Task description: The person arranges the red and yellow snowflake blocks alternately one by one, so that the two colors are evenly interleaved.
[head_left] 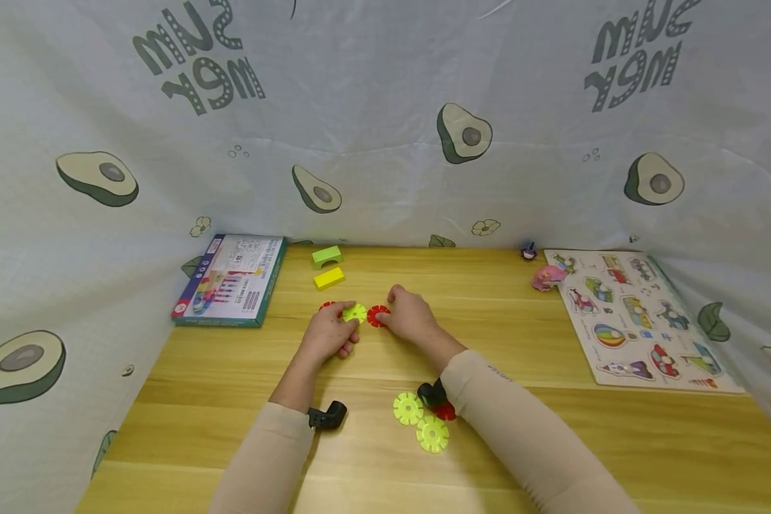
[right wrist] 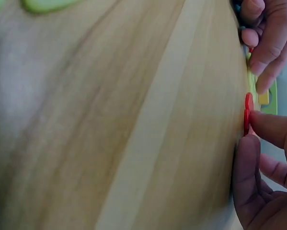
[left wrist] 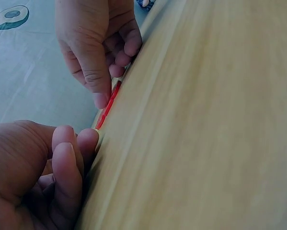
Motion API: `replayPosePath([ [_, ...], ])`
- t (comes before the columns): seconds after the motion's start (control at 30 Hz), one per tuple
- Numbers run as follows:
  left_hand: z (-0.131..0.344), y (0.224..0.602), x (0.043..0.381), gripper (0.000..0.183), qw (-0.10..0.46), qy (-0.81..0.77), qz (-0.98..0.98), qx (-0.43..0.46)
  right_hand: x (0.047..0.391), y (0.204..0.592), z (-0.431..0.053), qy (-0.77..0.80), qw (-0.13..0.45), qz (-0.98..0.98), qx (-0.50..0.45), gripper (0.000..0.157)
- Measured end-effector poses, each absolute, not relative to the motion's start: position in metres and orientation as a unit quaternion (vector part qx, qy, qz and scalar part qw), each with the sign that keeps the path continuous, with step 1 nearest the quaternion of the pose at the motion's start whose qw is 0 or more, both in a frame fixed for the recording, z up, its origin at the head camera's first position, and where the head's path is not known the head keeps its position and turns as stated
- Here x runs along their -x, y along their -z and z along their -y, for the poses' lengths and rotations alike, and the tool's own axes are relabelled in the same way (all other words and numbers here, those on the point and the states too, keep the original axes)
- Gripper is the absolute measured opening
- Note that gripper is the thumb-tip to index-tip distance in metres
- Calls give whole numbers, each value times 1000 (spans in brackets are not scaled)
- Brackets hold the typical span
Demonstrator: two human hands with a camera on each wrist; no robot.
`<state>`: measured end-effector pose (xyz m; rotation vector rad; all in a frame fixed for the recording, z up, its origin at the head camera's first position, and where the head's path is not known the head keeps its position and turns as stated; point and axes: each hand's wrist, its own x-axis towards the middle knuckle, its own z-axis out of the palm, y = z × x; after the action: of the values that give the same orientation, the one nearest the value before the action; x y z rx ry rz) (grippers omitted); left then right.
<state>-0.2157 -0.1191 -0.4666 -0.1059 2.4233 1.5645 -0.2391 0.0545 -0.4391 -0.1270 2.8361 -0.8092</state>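
My left hand (head_left: 324, 334) pinches a yellow-green notched disc (head_left: 355, 312) between thumb and finger, low over the wooden table. Just right of it, a red notched disc (head_left: 377, 315) is pinched by my right hand (head_left: 414, 319). Side by side, the two discs stand very close; whether their notches interlock I cannot tell. Partly behind the left fingers shows another red disc (head_left: 326, 305). From the right wrist view, the red disc (right wrist: 247, 117) appears edge-on between thumb and finger. The left wrist view also shows this red disc (left wrist: 109, 106) edge-on, below the right thumb.
Two yellow-green discs (head_left: 432, 434) and a red disc (head_left: 446, 411), partly covered by the right wrist camera, lie nearer me. Behind the hands are a green arch block (head_left: 327, 256) and a yellow block (head_left: 329, 278). A box (head_left: 231, 280) lies left; a picture puzzle board (head_left: 636, 321) and pink toy (head_left: 548, 278), right.
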Motion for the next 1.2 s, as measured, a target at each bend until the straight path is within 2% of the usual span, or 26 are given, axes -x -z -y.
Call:
replayPosePath([
  [0.37, 120, 467, 215, 45, 127, -535, -835, 28, 241, 444, -60, 285, 95, -953, 48, 40],
  [0.57, 119, 465, 215, 54, 135, -532, -836, 9, 237, 441, -71, 327, 115, -936, 56, 45],
  [0.93, 110, 456, 207, 58, 166, -494, -852, -43, 192, 418, -104, 344, 144, -920, 119, 43],
  [1.2, 87, 456, 210, 60, 150, -495, -855, -38, 158, 421, -119, 358, 177, -898, 184, 43],
])
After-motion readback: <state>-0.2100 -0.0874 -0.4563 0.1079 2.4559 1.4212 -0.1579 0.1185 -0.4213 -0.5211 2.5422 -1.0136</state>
